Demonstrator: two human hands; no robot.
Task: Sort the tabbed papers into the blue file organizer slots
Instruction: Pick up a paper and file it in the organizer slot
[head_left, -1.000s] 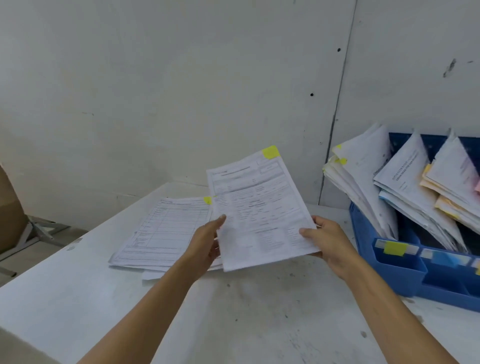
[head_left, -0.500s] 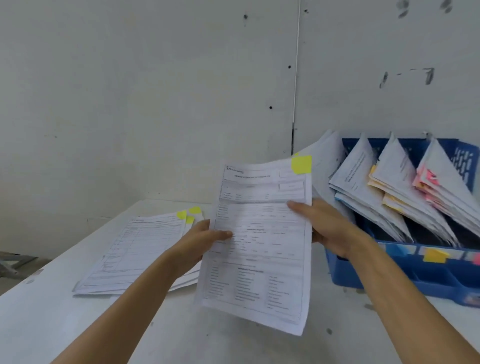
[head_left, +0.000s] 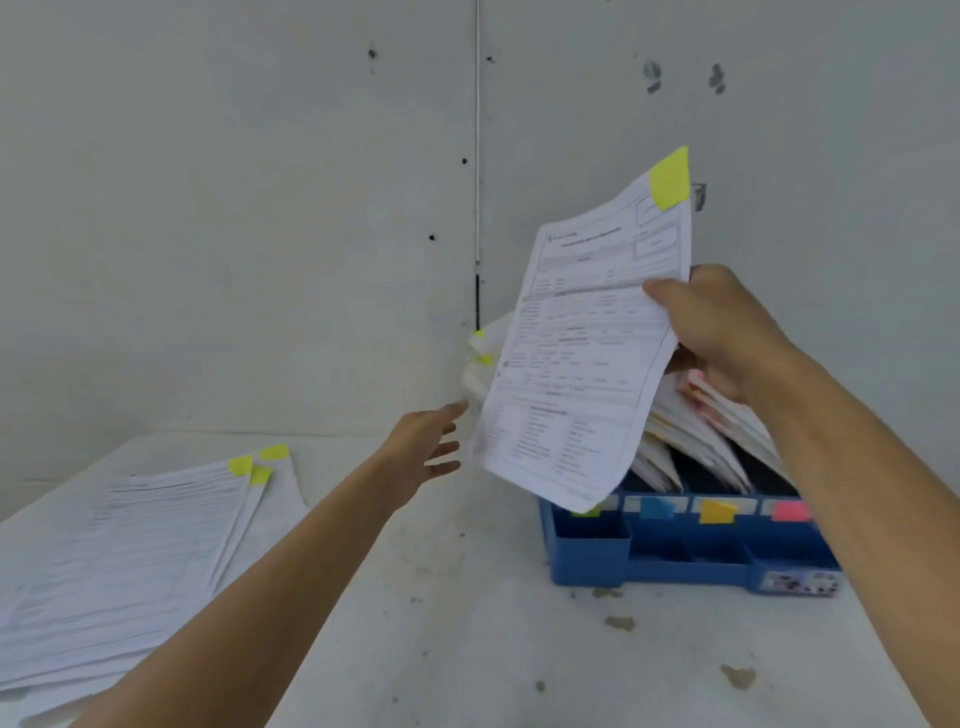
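My right hand (head_left: 722, 327) grips a printed sheet with a yellow tab (head_left: 582, 358) by its right edge and holds it upright above the left end of the blue file organizer (head_left: 649, 564). The sheet's yellow tab (head_left: 670, 176) is at its top right corner. My left hand (head_left: 423, 449) is off the sheet, fingers spread, reaching toward the papers leaning in the leftmost slot (head_left: 480, 358). The organizer's front carries green, blue, yellow and pink labels; filed papers lean back in its slots. A stack of tabbed papers (head_left: 135, 561) lies flat on the table at left.
The white table (head_left: 467, 649) runs up to a grey wall behind. The organizer stands against the wall at the right. Small stains mark the table surface in front of it.
My right hand lifted the sheet up and to the right, over the organizer. My left hand released the sheet and now reaches out open. The view shifted right.
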